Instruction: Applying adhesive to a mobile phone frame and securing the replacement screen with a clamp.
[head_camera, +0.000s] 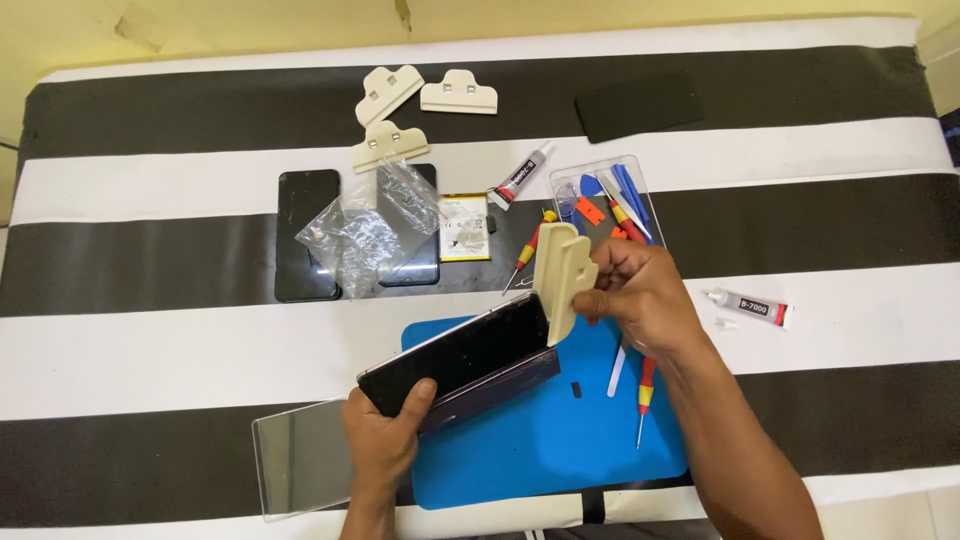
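Now the left hand grips the lower end of a dark smartphone, thumb pressed on its screen, holding it tilted above the blue mat. At the phone's upper end, the right hand squeezes a cream plastic clamp whose mouth sits on the phone's edge. Three more cream clamps lie near the table's far side, with a crumpled clear bag, a yellow-edged battery and a clear tray of tools nearby on the striped cloth.

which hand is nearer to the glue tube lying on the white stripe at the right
Right. The right hand, gripping a cream clamp, is just left of the glue tube. The left hand holds the phone's lower end, far off to the tube's left.
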